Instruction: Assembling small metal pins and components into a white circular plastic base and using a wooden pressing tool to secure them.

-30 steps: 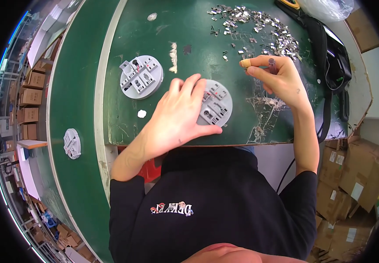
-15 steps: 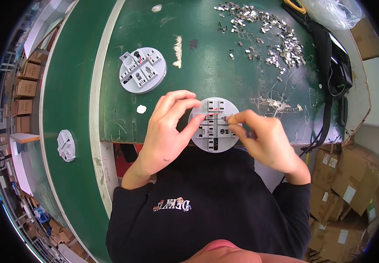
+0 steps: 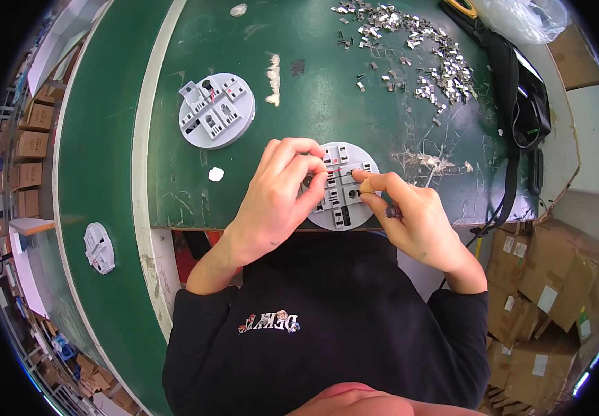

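Note:
A round grey plastic base point(image 3: 359, 216) with raised blocks and dark slots lies at the table's near edge, between my hands. My left hand point(image 3: 275, 194) covers its left side, thumb and index finger pinched beside a thin red wire point(image 3: 335, 170) that runs from the fingertips across the base. Over the right side, my right hand point(image 3: 420, 222) is closed, its thumb and index finger meeting close to a block. A small dark rounded piece point(image 3: 393, 211) shows under its curled fingers; its kind is hidden.
A second grey base point(image 3: 238, 123) stands at the left on the green table point(image 3: 299, 125), and a third point(image 3: 98, 247) on the strip beyond. Many small metal clips point(image 3: 445, 76) lie scattered far right, near a black bag point(image 3: 531, 104). Cardboard boxes point(image 3: 545, 291) are stacked at the right.
My left fingers have drawn together at the base's left side, where they were further apart. My right hand stays over the base's right side. The view has shifted slightly.

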A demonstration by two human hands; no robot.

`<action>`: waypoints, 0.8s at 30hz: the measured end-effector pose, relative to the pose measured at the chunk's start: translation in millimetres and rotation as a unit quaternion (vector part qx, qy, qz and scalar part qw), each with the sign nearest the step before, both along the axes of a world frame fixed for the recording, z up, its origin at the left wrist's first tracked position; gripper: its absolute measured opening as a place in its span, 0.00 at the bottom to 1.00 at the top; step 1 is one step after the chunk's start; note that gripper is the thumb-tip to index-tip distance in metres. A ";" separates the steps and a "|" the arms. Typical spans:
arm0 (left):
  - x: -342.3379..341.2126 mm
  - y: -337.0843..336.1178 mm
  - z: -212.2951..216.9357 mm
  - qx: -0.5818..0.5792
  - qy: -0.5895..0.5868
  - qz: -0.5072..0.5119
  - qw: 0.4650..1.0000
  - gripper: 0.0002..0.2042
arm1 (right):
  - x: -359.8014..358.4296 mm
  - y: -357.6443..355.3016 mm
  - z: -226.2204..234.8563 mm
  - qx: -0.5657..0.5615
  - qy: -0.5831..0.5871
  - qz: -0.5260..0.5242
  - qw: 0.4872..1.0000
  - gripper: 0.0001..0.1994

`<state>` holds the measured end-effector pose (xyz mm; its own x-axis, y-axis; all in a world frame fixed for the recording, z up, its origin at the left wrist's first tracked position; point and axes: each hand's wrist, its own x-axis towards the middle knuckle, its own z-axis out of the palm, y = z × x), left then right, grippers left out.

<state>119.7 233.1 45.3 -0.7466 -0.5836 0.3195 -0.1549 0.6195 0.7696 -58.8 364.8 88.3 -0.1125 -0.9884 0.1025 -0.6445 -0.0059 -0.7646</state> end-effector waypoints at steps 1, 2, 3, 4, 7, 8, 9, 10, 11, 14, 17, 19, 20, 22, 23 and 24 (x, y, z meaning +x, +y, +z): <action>1.7 -0.9 -1.5 0.037 0.005 -0.003 0.999 0.03 | -0.3 -0.2 -0.7 0.001 -0.011 -0.004 1.000 0.07; 3.4 -1.8 -2.3 0.073 0.010 -0.006 0.997 0.03 | -0.4 -0.5 -1.0 0.001 -0.022 -0.007 1.000 0.07; 4.8 -3.6 -2.9 0.074 0.010 -0.007 0.997 0.03 | -0.5 -0.5 -1.5 0.003 -0.022 -0.007 1.000 0.07; 6.5 -6.4 -2.9 0.070 0.006 -0.024 0.997 0.02 | -0.3 -0.5 -1.9 0.003 -0.024 -0.012 1.000 0.07; 9.5 -12.9 -2.3 0.054 -0.005 -0.076 0.996 0.02 | 0.1 -0.4 -2.5 0.001 -0.030 -0.026 0.999 0.06; 10.0 -12.7 -2.3 0.054 -0.005 -0.074 0.996 0.02 | 0.3 -1.2 -2.0 0.001 -0.030 -0.025 0.999 0.06; 9.6 -12.1 -2.3 0.061 -0.007 -0.066 0.996 0.02 | 0.0 -1.8 -0.7 0.010 -0.039 -0.026 0.999 0.06; 8.7 -11.3 -2.2 0.068 -0.009 -0.058 0.996 0.02 | -0.4 -2.4 0.7 0.019 -0.048 -0.027 0.998 0.05; 7.6 -10.3 -2.2 0.075 -0.011 -0.050 0.996 0.02 | -1.0 -3.0 1.9 0.028 -0.057 -0.029 0.998 0.05; 4.0 -6.1 0.6 0.084 -0.009 -0.032 0.996 0.03 | -4.4 -4.4 3.0 0.045 -0.071 -0.035 0.996 0.04; 0.5 -0.7 5.3 0.089 -0.003 0.002 0.996 0.04 | -9.6 -8.7 3.0 0.065 -0.092 -0.049 0.992 0.03; -1.9 0.5 4.4 0.087 0.003 0.001 0.996 0.04 | -11.2 -15.1 3.0 0.055 -0.093 -0.050 0.993 0.03; -2.9 0.9 3.8 0.084 0.008 0.000 0.996 0.04 | -11.8 -19.2 3.1 0.044 -0.094 -0.050 0.993 0.02; -4.3 1.1 2.8 0.078 0.019 0.000 0.997 0.05 | -12.5 -26.8 2.8 0.023 -0.097 -0.051 0.994 0.02; -5.0 0.9 2.5 0.079 0.019 0.001 0.997 0.05 | -13.3 -30.2 2.3 0.024 -0.097 -0.050 0.994 0.02; -5.6 0.4 2.2 0.080 0.018 -0.002 0.997 0.05 | -14.1 -33.7 1.7 0.034 -0.106 -0.049 0.993 0.02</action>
<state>114.1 233.5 47.5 -0.7378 -0.6272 0.2495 -0.1229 0.4883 0.8640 -72.8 331.0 90.0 -0.2201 -0.9755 0.0001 -0.4648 0.1048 -0.8792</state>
